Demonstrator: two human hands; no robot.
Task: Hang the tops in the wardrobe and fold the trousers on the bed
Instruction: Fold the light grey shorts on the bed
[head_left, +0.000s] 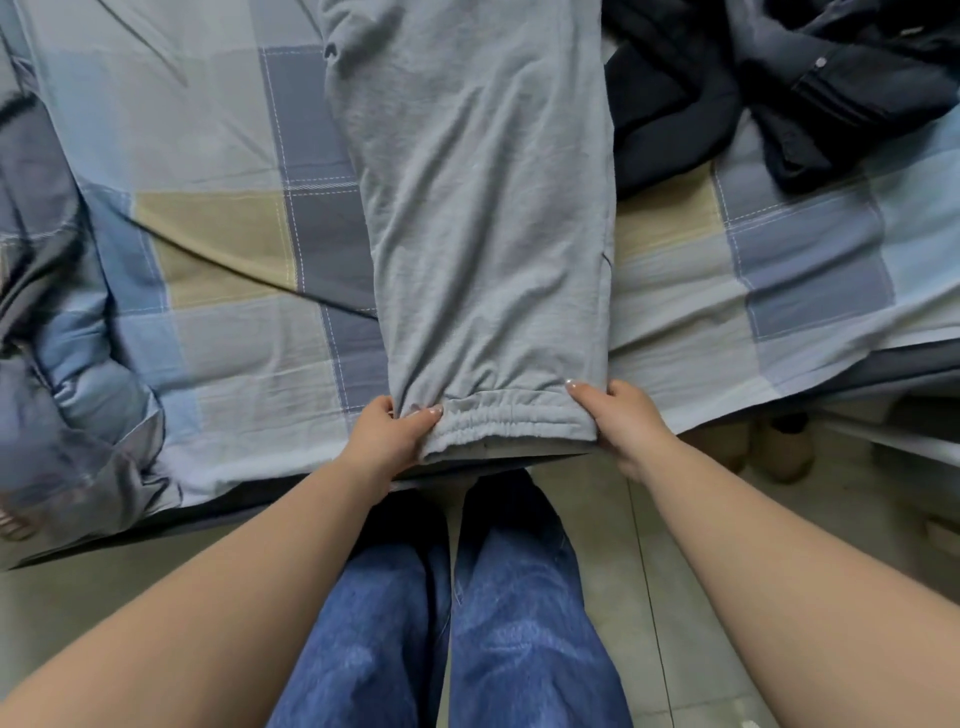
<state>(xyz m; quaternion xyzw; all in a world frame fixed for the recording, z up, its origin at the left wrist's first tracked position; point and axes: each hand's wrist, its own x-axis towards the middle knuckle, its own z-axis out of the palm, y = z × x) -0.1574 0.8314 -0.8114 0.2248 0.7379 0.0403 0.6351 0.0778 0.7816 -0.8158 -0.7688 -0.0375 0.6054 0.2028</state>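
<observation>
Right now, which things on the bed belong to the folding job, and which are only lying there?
In the job:
- grey trousers, laid lengthwise on the bed
- left hand and right hand, each gripping a corner of the cuffed end
- dark clothes at top right, perhaps tops to hang

Lying about:
- quilt bunched on the left
- shoes on the floor

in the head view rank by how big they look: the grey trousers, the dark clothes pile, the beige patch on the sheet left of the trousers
1. Grey cotton sweatpants, held at the cuffs by both hands.
2. Dark navy clothes pile, partly cut off by the frame, so this rank is unsure.
3. Beige square patch on the checked bedsheet.
</observation>
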